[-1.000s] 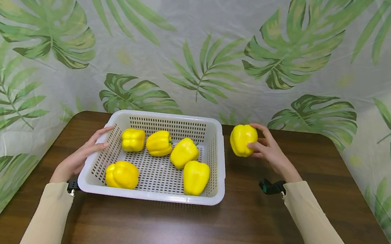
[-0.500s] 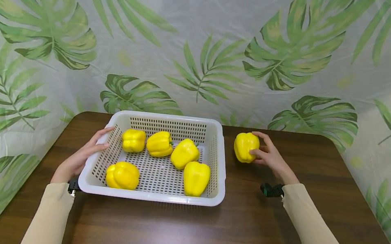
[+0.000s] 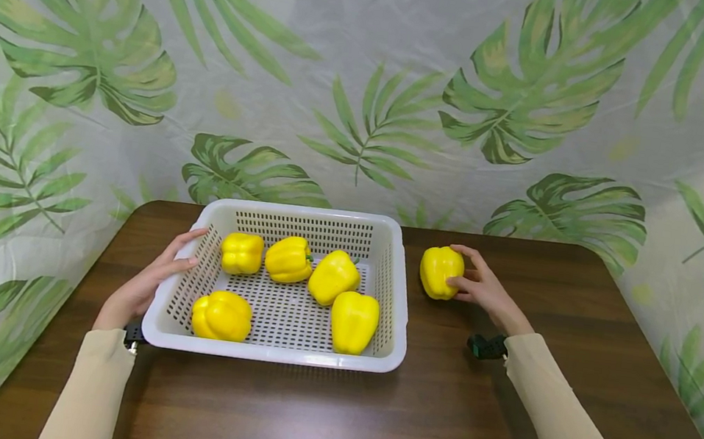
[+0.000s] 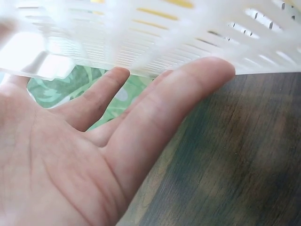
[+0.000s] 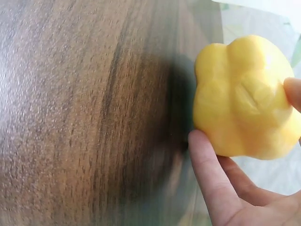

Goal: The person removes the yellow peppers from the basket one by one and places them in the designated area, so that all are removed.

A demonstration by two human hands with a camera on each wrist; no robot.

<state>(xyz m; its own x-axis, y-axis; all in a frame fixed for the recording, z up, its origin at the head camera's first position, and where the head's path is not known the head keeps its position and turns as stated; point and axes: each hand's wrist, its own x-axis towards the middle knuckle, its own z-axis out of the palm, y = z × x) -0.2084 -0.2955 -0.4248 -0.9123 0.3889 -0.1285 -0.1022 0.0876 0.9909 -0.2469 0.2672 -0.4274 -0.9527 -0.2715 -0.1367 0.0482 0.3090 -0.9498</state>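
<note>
In the head view, my right hand [image 3: 483, 285] holds a yellow bell pepper [image 3: 441, 272] over the table, to the right of the basket. The right wrist view shows the lobed end of this bell pepper [image 5: 244, 99] with thumb and fingers around it; whether it touches the table I cannot tell. At the left side of a white perforated plastic basket [image 3: 274, 352], my left hand [image 3: 146, 281] rests its extended fingers on the rim. Up close, a finger [image 4: 155, 117] lies against the basket's slotted wall [image 4: 155, 42]. Several other yellow bell peppers [image 3: 354, 323] lie inside the basket.
The basket stands on a dark brown wooden table [image 3: 299, 420]. Behind the table hangs a pale cloth [image 3: 391, 24] with green leaf prints. A black wrist device [image 3: 487, 346] sits below the right hand.
My right hand has lowered the bell pepper and brought it slightly nearer and to the right. The left hand and the basket stay in place.
</note>
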